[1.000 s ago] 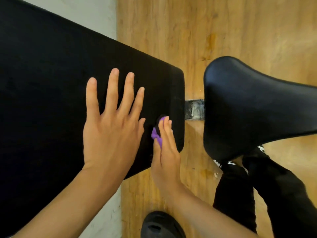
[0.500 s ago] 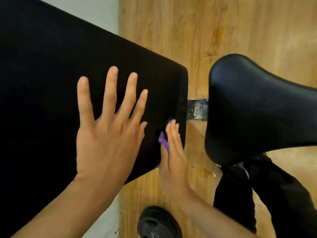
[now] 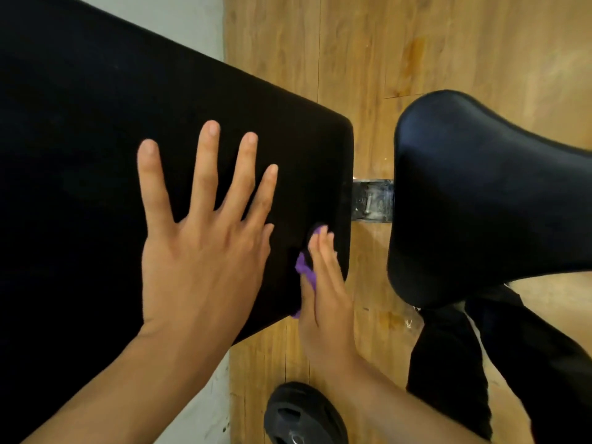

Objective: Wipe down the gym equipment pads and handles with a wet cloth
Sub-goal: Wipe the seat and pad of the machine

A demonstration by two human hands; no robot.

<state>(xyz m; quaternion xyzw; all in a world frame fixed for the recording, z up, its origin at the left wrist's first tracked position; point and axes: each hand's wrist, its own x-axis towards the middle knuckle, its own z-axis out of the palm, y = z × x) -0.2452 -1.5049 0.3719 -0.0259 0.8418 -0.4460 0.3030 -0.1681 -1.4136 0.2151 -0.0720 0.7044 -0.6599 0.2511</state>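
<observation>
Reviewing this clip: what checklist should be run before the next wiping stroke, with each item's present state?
1. Cloth in contact: ok, right hand presses the purple cloth on the bench pad near its end.
2. Pad steadied: ok, left hand lies flat on it, fingers spread.
3. Cloth wet: cannot tell.
4. Seat pad wiped: cannot tell.
5. Floor clear for stepping: not ok, weight plate lies below the right arm.

Wood flr (image 3: 448,43) — pale grey strip (image 3: 179,24)
</observation>
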